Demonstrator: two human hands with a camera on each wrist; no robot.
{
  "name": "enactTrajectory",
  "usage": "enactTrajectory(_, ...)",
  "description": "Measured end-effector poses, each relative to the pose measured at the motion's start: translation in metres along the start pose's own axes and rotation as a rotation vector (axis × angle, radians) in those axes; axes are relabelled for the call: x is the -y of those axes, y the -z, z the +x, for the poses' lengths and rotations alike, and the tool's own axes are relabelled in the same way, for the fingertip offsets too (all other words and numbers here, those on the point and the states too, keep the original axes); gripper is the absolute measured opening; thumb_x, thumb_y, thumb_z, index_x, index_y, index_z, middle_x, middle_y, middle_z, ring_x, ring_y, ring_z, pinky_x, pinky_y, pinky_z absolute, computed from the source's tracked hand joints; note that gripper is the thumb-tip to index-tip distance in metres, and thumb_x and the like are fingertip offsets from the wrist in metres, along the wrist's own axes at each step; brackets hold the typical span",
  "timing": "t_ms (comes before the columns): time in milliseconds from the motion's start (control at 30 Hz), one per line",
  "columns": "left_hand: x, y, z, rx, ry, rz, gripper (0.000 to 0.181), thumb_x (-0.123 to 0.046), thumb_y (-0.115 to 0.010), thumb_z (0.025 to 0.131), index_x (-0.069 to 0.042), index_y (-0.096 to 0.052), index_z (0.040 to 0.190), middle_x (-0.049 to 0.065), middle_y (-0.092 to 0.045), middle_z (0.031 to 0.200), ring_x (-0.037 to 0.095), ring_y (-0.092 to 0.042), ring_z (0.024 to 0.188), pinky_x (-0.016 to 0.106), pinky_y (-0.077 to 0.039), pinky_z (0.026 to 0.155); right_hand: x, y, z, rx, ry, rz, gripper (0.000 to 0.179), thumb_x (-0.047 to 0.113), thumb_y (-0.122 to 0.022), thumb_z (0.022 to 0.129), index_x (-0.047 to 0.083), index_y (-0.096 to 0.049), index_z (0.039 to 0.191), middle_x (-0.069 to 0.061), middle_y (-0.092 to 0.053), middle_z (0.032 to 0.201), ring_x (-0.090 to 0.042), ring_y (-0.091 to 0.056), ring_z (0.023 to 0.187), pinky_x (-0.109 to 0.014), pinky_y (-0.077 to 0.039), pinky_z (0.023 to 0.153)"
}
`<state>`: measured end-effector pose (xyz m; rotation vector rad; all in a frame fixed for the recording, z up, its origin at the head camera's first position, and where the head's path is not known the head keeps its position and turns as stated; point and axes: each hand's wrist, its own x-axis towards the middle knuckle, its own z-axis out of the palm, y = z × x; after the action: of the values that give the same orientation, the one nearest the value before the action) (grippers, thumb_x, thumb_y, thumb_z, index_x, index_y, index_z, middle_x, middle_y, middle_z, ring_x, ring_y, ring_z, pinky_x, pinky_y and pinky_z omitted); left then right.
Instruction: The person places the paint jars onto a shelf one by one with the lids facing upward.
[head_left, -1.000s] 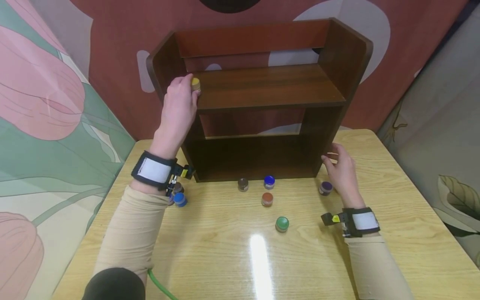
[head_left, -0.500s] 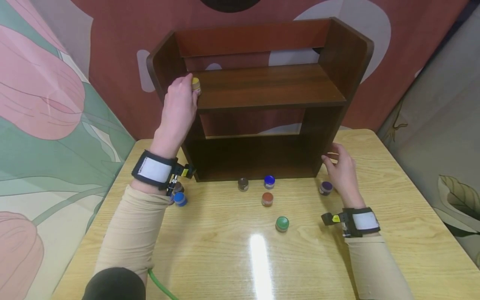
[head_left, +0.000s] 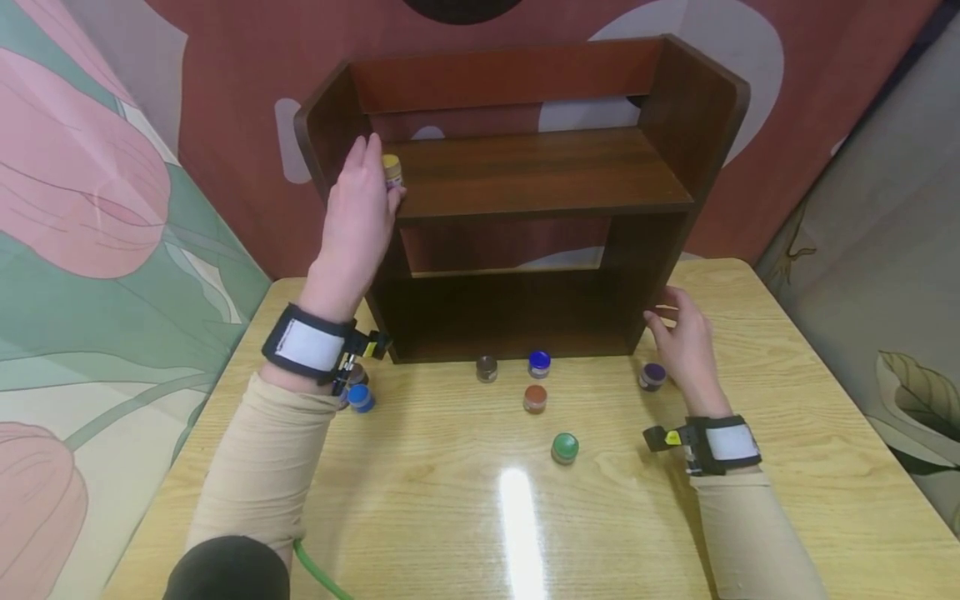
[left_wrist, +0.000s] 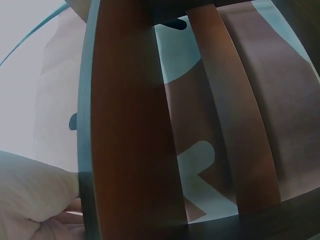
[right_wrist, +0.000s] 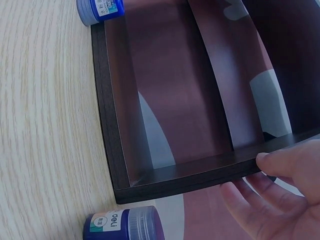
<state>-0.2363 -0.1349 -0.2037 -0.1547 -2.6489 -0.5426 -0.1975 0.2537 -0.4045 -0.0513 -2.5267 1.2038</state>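
A small yellow-lidded paint jar (head_left: pixel 392 169) stands at the left end of the upper board of a dark brown wooden shelf (head_left: pixel 525 175). My left hand (head_left: pixel 357 204) is beside it, its fingers straightened upward along the left panel and its thumb low by the jar. In the left wrist view the hand (left_wrist: pixel 37 205) shows only in part, by the shelf's edge, and the jar is out of sight. My right hand (head_left: pixel 684 348) holds the lower right side panel. Its thumb is on the front edge and its fingers lie bent against the outer face (right_wrist: pixel 277 192).
Paint jars stand on the wooden table (head_left: pixel 450 517): brown (head_left: pixel 487 369), dark blue (head_left: pixel 539 364), orange-brown (head_left: pixel 535 399), green (head_left: pixel 565 448) and purple (head_left: pixel 652 377). A bright blue jar (head_left: pixel 361 398) and others partly hidden sit beside the left wrist.
The left fingers have straightened and let go of the yellow-lidded jar, which stays on the upper board. The right hand has kept its place on the side panel.
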Motion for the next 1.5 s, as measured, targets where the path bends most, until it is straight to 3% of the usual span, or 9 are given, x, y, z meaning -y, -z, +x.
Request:
enactTrajectory(267,-0.007,0.006,-0.009,-0.110,-0.090,-0.012,0.066,-0.015,-0.067,0.095,-0.006,-0.037,0.153,0.017,-0.038,0.159,0.032,-0.050,0.139,0.041,-0.044,0.113,0.000,0.002,-0.001,0.000,-0.002,0.001,0.043,0.014,-0.054,0.103,0.001,-0.045,0.143,-0.026,-0.056,0.137,-0.045,-0.058,0.125,-0.059,-0.052,0.100)
enactTrajectory(467,-0.012,0.009,-0.019,-0.210,-0.181,-0.036,0.051,-0.012,-0.066,0.095,-0.005,-0.049,0.143,0.017,-0.053,0.144,0.028,-0.058,0.131,0.036,-0.048,0.111,0.000,0.004,-0.001,0.000,-0.008,0.003,0.043,0.015,-0.054,0.103,0.000,-0.045,0.142,-0.026,-0.056,0.138,-0.045,-0.058,0.125,-0.058,-0.052,0.101)
enactTrajectory(800,-0.012,0.002,-0.037,-0.327,-0.300,-0.046,0.037,-0.021,-0.060,0.099,-0.003,-0.060,0.131,0.018,-0.063,0.128,0.029,-0.062,0.118,0.037,-0.055,0.104,0.000,0.004,-0.001,-0.001,-0.008,0.000,0.044,0.016,-0.055,0.102,0.000,-0.045,0.142,-0.026,-0.056,0.137,-0.045,-0.058,0.125,-0.058,-0.052,0.100)
enactTrajectory(1000,-0.012,-0.012,-0.052,-0.394,-0.387,-0.057,0.030,-0.020,-0.059,0.100,-0.003,-0.065,0.124,0.017,-0.067,0.119,0.031,-0.065,0.110,0.039,-0.056,0.100,0.001,0.002,0.000,-0.004,0.010,0.006,0.042,0.014,-0.055,0.102,0.000,-0.046,0.141,-0.026,-0.057,0.136,-0.045,-0.059,0.123,-0.057,-0.053,0.099)
enactTrajectory(1167,-0.011,-0.032,-0.068,-0.368,-0.412,-0.075,0.028,-0.020,-0.062,0.098,-0.003,-0.067,0.121,0.016,-0.070,0.115,0.030,-0.066,0.106,0.039,-0.057,0.098,0.000,0.001,0.000,-0.006,0.017,0.016,0.041,0.013,-0.056,0.102,0.001,-0.047,0.140,-0.025,-0.058,0.135,-0.045,-0.060,0.122,-0.057,-0.054,0.098)
enactTrajectory(1500,0.000,-0.078,-0.092,-0.312,-0.401,-0.110,0.023,-0.015,-0.066,0.095,-0.007,-0.069,0.117,0.012,-0.072,0.111,0.027,-0.068,0.102,0.038,-0.061,0.089,-0.001,0.001,-0.001,0.004,0.013,0.019,0.041,0.012,-0.055,0.102,0.001,-0.046,0.141,-0.026,-0.057,0.136,-0.045,-0.058,0.123,-0.058,-0.053,0.099)
